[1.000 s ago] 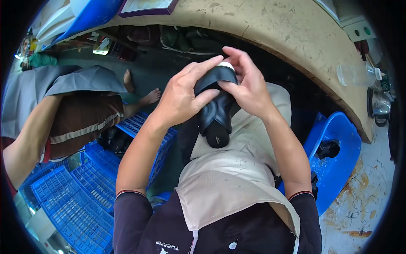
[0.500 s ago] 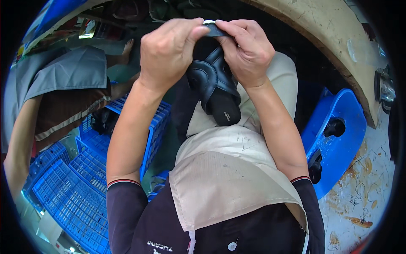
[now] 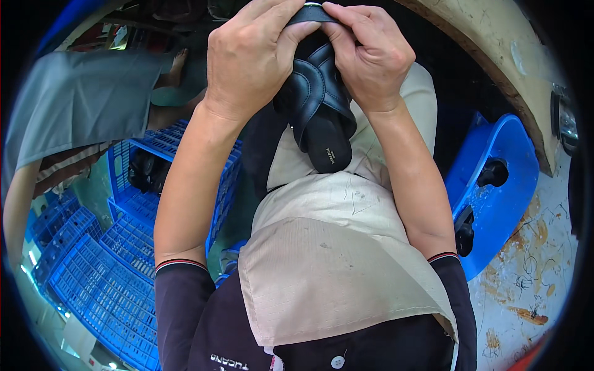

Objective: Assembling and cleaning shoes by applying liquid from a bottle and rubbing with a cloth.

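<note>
Beyond the beige apron flap [image 3: 334, 278], the left hand [image 3: 250, 65] and right hand [image 3: 374, 59] are pinching the dark band [image 3: 314, 15] at the far end of the black cross-strap sandal [image 3: 320, 83], apparently holding the band taut.

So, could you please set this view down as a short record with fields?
Left hand: pinching dark strip
Right hand: pinching the same strip
Black crossed-strap sandal: heel end toward the body
Clothing: beige apron, dark shirt
Right side: blue plastic tub holding black pieces
Left side: blue plastic crates; co-worker's grey apron
</note>
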Available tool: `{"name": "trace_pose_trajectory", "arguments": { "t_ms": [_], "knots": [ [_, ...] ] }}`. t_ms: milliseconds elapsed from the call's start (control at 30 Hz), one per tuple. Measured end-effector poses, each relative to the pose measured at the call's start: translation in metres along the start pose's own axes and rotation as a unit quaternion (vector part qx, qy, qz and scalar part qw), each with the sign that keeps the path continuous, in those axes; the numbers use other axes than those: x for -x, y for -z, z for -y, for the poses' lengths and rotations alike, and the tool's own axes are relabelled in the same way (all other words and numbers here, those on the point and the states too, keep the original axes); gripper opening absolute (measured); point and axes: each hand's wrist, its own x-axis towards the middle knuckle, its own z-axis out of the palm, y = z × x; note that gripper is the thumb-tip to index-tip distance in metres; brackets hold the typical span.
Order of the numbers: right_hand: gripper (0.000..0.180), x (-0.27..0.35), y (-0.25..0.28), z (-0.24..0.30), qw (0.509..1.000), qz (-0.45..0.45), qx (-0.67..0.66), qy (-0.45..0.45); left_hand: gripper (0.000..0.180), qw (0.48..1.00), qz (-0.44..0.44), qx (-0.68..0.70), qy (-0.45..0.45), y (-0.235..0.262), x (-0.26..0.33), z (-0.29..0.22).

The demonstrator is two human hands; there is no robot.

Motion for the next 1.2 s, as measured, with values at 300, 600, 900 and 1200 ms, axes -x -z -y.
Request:
{"name": "trace_pose_trajectory", "arguments": {
  "t_ms": [300,600,900,1200],
  "knots": [
    [0.012,-0.033,0.048,-0.009,0.921,0.141,-0.190,-0.310,0.022,0.949,0.120,0.046,0.286,0.007,-0.017,-0.013],
    [0.012,-0.052,0.065,0.001,0.721,0.153,-0.464,-0.491,0.028,0.775,0.130,0.421,0.453,-0.016,-0.022,-0.002],
    [0.027,-0.033,0.072,-0.028,0.879,0.188,-0.250,-0.361,0.033,0.685,0.159,0.516,0.489,-0.028,-0.013,0.003],
    [0.057,-0.052,0.078,-0.023,0.926,0.203,-0.134,-0.289,0.053,0.732,0.250,0.421,0.474,-0.030,-0.017,-0.024]
  ]
}}
